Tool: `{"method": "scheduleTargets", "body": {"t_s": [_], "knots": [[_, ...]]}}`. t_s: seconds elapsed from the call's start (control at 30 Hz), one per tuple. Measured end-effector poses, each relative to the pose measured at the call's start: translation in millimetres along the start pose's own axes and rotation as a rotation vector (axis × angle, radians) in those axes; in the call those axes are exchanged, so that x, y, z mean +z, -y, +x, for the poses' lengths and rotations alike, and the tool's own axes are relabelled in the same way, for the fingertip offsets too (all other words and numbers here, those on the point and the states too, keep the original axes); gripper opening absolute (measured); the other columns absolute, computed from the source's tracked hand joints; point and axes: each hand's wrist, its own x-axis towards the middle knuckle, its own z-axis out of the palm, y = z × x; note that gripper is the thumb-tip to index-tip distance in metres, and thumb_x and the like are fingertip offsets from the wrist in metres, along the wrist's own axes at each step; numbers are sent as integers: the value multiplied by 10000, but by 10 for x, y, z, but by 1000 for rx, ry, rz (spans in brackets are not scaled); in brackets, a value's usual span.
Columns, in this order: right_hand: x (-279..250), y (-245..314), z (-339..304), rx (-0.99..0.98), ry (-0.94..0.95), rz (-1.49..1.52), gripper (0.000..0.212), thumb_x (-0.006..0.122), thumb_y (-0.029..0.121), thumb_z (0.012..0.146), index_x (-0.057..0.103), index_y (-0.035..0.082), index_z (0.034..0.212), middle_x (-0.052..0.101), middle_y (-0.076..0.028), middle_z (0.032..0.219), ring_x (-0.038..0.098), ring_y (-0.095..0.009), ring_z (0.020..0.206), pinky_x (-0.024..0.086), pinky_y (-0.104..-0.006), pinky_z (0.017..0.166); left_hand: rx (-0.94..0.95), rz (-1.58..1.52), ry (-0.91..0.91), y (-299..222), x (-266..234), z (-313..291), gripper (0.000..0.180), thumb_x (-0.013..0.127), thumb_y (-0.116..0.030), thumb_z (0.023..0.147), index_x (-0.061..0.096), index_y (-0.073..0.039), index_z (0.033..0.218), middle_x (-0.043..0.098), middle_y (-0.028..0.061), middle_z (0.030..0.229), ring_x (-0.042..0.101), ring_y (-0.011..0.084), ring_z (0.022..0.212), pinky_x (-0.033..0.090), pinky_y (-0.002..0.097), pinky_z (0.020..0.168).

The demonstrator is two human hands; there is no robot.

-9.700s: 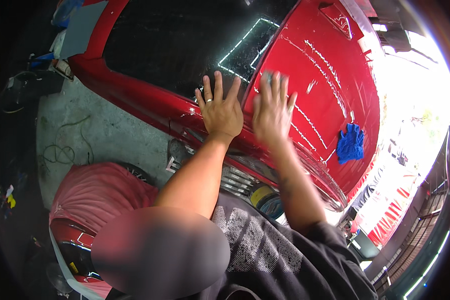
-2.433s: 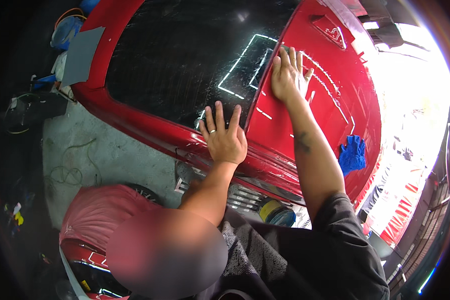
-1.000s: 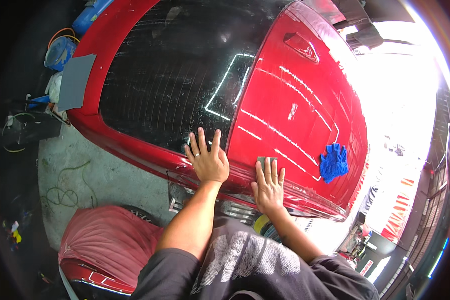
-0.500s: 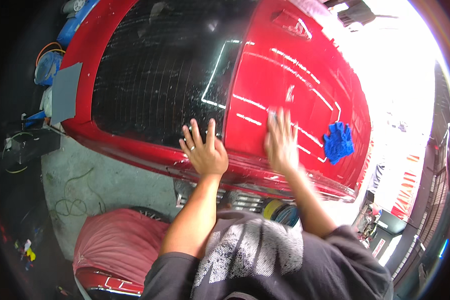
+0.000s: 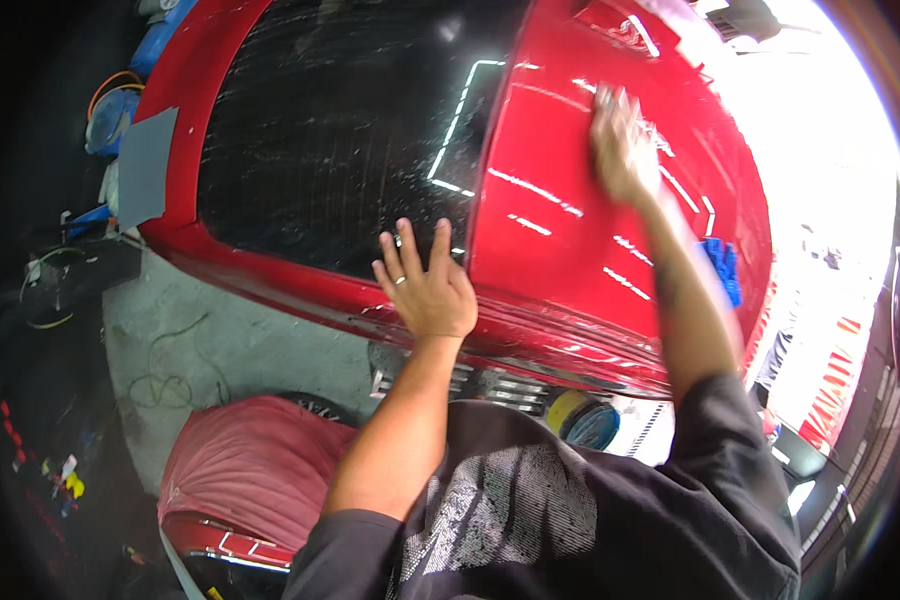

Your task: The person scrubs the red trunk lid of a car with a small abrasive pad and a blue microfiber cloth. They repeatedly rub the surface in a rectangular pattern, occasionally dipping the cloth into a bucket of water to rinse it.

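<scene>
My left hand [image 5: 428, 290] is spread flat at the edge of the glossy red car body panel [image 5: 570, 240], bracing me I guess. My right hand [image 5: 622, 148] is blurred, pressed far up near the panel's top edge; can't tell if it's gripping anything. Blue cloth [image 5: 722, 268] sits at the right edge.

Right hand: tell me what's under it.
The right hand lies flat on the red car panel, blurred. Whether a cloth or pad sits beneath the palm is hidden. A blue cloth lies apart on the panel, partly behind the forearm.
</scene>
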Motion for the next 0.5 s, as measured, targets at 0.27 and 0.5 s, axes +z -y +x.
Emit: {"method": "scheduleTargets", "body": {"t_s": [0.27,0.5], "knots": [[-830,1130,-1691,93,209,476,752,535,294,1090,252,98,1758,243,-259,1801,156,-466,1688,103,-718,1323,-18,-4,10,61,34,17,557,570,-196,1034,617,-286,1581,399,217,1745,321,507,1618,229,716,1271],[284,-664,1136,363,37,425,713,187,649,1154,302,275,1750,230,-88,1841,169,-361,1702,164,-690,1332,86,-53,14,-135,31,-24,536,597,-190,1019,655,-286,1543,453,234,1701,376,528,1579,278,729,1246]]}}
